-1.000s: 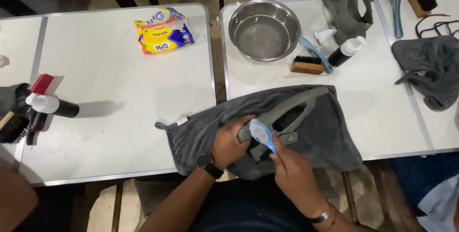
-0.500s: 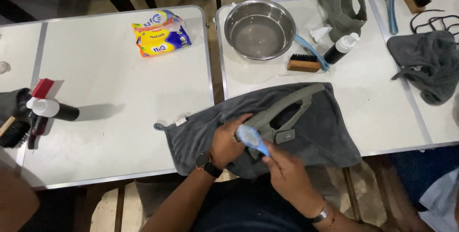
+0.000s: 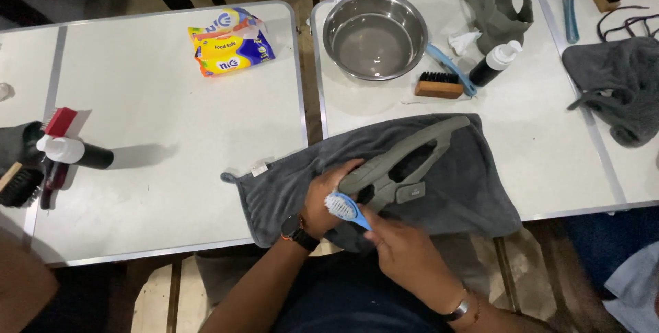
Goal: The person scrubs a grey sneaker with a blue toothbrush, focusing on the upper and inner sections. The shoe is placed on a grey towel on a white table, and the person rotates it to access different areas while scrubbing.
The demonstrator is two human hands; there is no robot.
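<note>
— Sandal (image 3: 405, 161) first — the grey one. Where is it lying, and how is it being kept there?

— It is laid on its side on the grey towel (image 3: 473, 189), which is spread over the near edge of the white table (image 3: 535, 113) and hangs partly over the gap beside it. The towel seems to be placed underneath to catch drips and to stop the sandal from sliding. The heel end is pinned by the left hand (image 3: 328, 199), whose fingers are closed around it, so that the sole is held steady.

— And the right hand?

— The right hand (image 3: 405, 250) is clamped on the handle of a blue brush (image 3: 347, 207), and its white bristle head is pressed at the sandal's near end, just beside the left hand's fingers. The two hands are kept close together, almost touching, probably so that scrubbing force is met directly by the grip.

— What is set out beyond the sandal?

— Behind it, a steel bowl (image 3: 375, 34) with a little water is stood, well within reach. To the right of the bowl a wooden brush (image 3: 438, 86) is laid against a second blue brush, and a dark bottle with a white cap (image 3: 495, 63) is stood just beside them. Further behind, the other grey sandal (image 3: 498, 0) is set aside. Far to the sandal's left, on the neighbouring table, a yellow packet (image 3: 230, 41) is left lying — well apart from the work.
</note>
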